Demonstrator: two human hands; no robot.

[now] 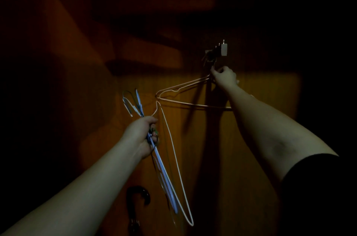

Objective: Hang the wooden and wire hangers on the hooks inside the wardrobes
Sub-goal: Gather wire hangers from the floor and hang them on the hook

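The right hand (224, 77) is reaching high into the dim wardrobe, its fingers pinching the neck of a pale wire hanger (185, 98) just below the hook rack (218, 51) on the wooden back panel (260, 119). Whether the hanger's own hook is already sitting over a peg is too dark to tell; the hand is covering that spot. The hanger is spreading out to the left and down from the hand, its bottom bar running almost level behind the right forearm.

Lower and to the left, the left hand (143, 135) is clenching around a bundle of wire hangers (168, 187), gripping them near their necks. Blue and pale wires are showing in that bunch, their hooks poking up above the fist and their long triangular bodies trailing down and to the right. The topmost pale wire in the bundle is rising close to the left tip of the hanger in the right hand; touching or not, it cannot be told.

At the bottom, below the left forearm, a dark curved umbrella handle (138, 195) is standing against the panel. A dark sleeve (318, 187) is covering the right upper arm.
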